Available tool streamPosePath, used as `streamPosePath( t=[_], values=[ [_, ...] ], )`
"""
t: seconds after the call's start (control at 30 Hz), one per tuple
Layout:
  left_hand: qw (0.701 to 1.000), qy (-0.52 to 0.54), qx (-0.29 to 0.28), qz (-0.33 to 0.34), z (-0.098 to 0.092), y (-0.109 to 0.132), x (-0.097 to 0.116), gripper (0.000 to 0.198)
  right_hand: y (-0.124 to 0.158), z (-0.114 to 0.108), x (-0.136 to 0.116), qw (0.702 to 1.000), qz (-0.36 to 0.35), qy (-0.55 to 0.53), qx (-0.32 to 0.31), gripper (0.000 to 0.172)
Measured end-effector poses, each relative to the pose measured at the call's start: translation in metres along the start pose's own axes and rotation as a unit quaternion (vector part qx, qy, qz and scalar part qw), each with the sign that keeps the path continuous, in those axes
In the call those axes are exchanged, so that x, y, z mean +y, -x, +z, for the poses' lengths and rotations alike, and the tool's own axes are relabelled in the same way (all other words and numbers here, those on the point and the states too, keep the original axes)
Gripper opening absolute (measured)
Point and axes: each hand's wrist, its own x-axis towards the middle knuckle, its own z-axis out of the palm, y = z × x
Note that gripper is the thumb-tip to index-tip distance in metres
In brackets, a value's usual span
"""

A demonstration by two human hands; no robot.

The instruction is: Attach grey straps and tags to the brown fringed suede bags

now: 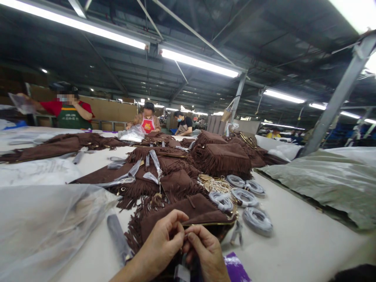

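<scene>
A brown fringed suede-like bag (173, 209) lies in front of me, its gold zipper edge facing my hands. My left hand (164, 239) is closed in a pinch at that edge, thumb against fingers. Close against it, my right hand (204, 248) pinches too, the fingertips of both nearly meeting. Whatever is between them is too small and covered to make out. Below the hands hangs a plastic-wrapped piece (182, 273), partly hidden. Beside the bag on the right rests a wrapped metal clasp (236, 234).
Coiled plastic-wrapped straps (257, 221) and a heap of stringed tags (216, 183) lie right of the bag. More fringed bags (226, 156) are piled behind. Clear plastic sheeting (49, 223) covers the left; a green cover (329, 184) stands right. Co-workers (148, 121) work across the table.
</scene>
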Motion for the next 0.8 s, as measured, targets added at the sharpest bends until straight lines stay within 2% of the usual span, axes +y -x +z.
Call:
streamPosePath(
  t=[0.3, 0.53, 0.8],
  values=[
    [0.998, -0.058, 0.014, 0.019, 0.0, 0.0004, -0.0017, 0.021, 0.0031, -0.0014, 0.0007, 1.0, -0.001, 0.004, -0.004, 0.044],
    [0.998, -0.059, 0.012, 0.018, -0.0002, -0.0003, -0.0027, 0.02, 0.0012, -0.0008, 0.003, 1.0, -0.006, 0.008, -0.006, 0.042],
    [0.995, -0.091, 0.033, 0.033, 0.0038, 0.0029, -0.0026, 0.014, 0.006, 0.0078, -0.0012, 0.995, -0.059, 0.071, 0.027, 0.04]
  ],
)
